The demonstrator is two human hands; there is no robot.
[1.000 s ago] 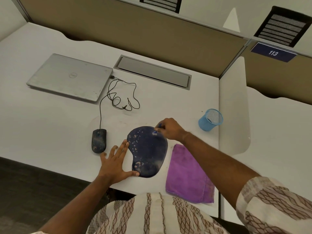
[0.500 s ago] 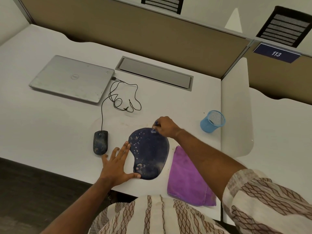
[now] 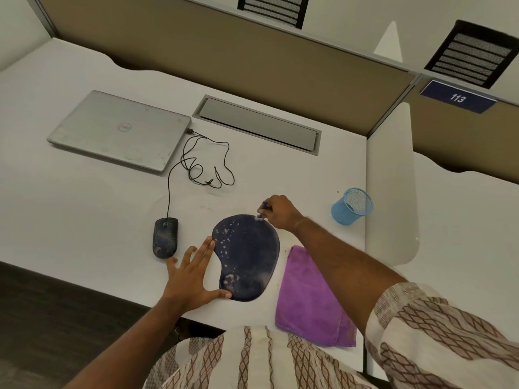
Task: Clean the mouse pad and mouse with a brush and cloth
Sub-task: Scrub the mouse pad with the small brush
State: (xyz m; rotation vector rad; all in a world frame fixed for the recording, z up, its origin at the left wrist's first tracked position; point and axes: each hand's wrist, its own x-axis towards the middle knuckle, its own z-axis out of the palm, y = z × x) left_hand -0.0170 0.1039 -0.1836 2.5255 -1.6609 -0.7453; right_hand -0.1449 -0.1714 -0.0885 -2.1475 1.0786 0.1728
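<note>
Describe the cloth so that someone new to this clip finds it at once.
On the white desk, look at the near edge, just right of the dark blue mouse pad. The cloth lies flat there, the only purple thing; the blue mesh cup stands farther back.

I see an office cubicle: tan partition walls beyond my right hand, a "113" plate far right of it, and a closed laptop and mesh pen cup on the white counter.
</note>
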